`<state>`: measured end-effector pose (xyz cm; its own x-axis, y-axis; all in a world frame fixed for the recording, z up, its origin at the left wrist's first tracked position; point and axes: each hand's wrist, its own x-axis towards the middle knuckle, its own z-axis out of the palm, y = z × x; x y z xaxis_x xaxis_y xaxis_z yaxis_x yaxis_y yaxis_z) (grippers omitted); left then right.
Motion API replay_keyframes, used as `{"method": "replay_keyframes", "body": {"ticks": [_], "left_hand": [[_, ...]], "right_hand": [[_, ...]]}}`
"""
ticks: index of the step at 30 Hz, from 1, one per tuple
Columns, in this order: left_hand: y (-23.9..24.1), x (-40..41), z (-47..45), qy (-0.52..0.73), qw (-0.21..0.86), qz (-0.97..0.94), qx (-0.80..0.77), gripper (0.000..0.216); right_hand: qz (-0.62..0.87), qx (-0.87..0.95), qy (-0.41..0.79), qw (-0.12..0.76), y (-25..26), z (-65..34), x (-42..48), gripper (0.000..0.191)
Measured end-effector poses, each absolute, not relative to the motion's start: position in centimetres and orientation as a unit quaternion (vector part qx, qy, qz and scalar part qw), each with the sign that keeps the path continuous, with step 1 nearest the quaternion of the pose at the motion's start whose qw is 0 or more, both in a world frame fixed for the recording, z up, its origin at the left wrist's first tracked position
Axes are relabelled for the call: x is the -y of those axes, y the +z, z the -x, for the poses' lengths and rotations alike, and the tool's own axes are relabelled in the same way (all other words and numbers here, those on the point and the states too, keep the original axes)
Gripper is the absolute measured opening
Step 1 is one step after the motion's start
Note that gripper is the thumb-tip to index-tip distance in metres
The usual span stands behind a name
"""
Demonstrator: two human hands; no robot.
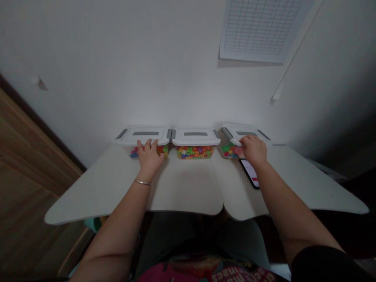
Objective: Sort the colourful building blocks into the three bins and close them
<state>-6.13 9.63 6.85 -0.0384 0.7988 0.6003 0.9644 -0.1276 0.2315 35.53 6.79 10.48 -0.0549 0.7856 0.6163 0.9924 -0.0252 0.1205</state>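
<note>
Three clear plastic storage boxes with white lids and grey clips stand in a row against the wall. My left hand (150,156) rests on the front of the left storage box (126,137), its fingers spread and their tips at the lid's front edge. Colourful pieces show through that box's side. The middle storage box (195,141), full of small bright plastic pieces, is untouched by either hand. At the right storage box (235,131), which sits slightly askew, my right hand (253,149) has its fingers curled on the lid's front edge. That hand covers part of the box's front.
The boxes stand at the back of a white table (185,188) with a seam between two tops. A phone (249,172) with a lit screen lies under my right wrist. A printed grid sheet (255,31) hangs on the wall. Wooden furniture (35,168) stands at left.
</note>
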Motion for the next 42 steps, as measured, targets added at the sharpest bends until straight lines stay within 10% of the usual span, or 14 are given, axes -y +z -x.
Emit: {"method": "replay_keyframes", "body": {"ticks": [42], "left_hand": [[8.6, -11.6, -0.6, -0.266, 0.159, 0.711, 0.631, 0.057]], "right_hand": [[0.657, 0.668, -0.139, 0.320, 6.6, -34.0, -10.7, 0.038]]}}
